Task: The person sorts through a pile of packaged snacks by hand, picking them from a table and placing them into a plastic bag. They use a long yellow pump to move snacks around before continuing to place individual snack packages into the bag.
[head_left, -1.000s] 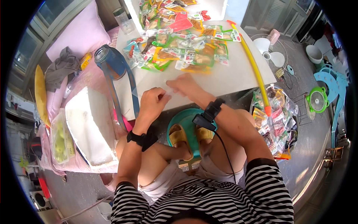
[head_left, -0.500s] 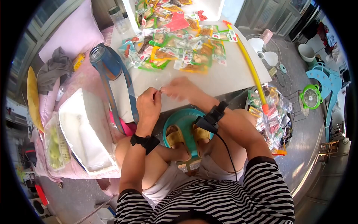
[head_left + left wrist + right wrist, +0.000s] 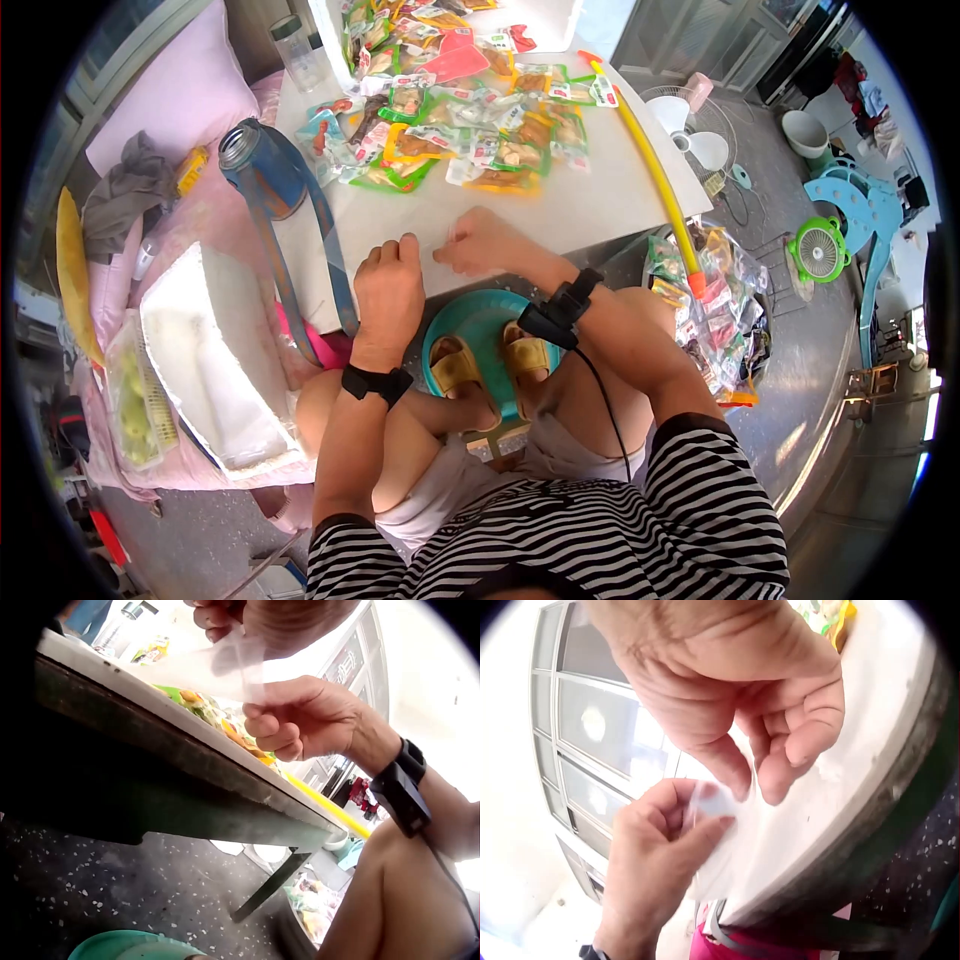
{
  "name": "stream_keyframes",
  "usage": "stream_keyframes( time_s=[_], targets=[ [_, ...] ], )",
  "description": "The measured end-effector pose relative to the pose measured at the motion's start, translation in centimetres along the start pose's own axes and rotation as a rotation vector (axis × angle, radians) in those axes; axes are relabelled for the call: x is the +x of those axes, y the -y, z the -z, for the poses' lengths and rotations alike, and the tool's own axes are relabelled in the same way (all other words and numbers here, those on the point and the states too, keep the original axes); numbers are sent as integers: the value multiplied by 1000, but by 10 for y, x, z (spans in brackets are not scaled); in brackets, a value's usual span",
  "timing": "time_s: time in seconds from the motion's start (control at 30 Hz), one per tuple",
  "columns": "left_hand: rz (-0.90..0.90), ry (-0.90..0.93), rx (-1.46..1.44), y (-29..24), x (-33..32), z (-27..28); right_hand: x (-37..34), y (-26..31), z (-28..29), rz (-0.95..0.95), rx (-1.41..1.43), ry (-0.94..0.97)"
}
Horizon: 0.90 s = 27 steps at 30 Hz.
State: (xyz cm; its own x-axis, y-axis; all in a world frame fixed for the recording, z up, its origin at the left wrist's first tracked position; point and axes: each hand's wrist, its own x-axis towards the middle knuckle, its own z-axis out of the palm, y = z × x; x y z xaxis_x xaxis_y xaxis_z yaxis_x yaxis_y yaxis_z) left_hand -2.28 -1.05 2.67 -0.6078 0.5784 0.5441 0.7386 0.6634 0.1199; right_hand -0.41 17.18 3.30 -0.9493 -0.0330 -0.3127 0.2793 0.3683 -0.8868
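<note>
Both hands are close together over the table's near edge, with a clear thin plastic bag (image 3: 714, 870) between them. My left hand (image 3: 391, 295) pinches one side of the bag between thumb and fingers, as the right wrist view shows. The thumb and forefinger of my right hand (image 3: 490, 242) pinch the bag's other edge, its remaining fingers curled. In the left wrist view the bag (image 3: 232, 667) looks milky and stretches between the two hands. Beyond them, a spread of small sealed snack packets (image 3: 500, 150) lies on the white table (image 3: 590, 205).
A white foam box (image 3: 550, 25) with more packets stands at the back. A blue bottle (image 3: 268, 172) with a strap is on the left, near an empty foam box (image 3: 215, 370). A yellow stick (image 3: 650, 165) lies along the right edge above a packet-filled container (image 3: 715, 300).
My left hand has turned so its fingers point away from me, and the gap between the hands varies slightly. The head view has shifted a little. The packets stay put.
</note>
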Motion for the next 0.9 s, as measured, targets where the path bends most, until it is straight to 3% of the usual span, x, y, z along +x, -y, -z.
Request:
stream_keyframes(
  time_s=[0.07,0.13,0.3,0.4,0.5,0.6,0.7,0.77,0.8,0.9],
  targets=[
    [-3,21,23,1,-1,-4,-4,7,29,-35,-43,60],
    [13,19,4,2,-2,-2,-10,11,61,-57,-70,-183],
    [38,50,-63,-1,-3,-1,10,-43,101,118,-750,-923],
    [29,76,-66,0,-4,-8,21,-61,92,139,-930,-1019],
    [46,111,-84,1,-6,-8,22,-63,98,198,-854,-899],
    [87,151,-115,3,-6,-5,23,-55,106,330,-777,-920],
    [76,142,-136,4,-7,-7,1,-39,113,361,-138,-684],
    [71,138,-172,4,-7,-11,-5,-45,120,363,81,-602],
    [87,150,-184,4,-8,-13,-7,-49,124,359,192,-560],
    [111,173,-213,3,-9,-17,-2,-73,134,128,157,-610]
  ],
)
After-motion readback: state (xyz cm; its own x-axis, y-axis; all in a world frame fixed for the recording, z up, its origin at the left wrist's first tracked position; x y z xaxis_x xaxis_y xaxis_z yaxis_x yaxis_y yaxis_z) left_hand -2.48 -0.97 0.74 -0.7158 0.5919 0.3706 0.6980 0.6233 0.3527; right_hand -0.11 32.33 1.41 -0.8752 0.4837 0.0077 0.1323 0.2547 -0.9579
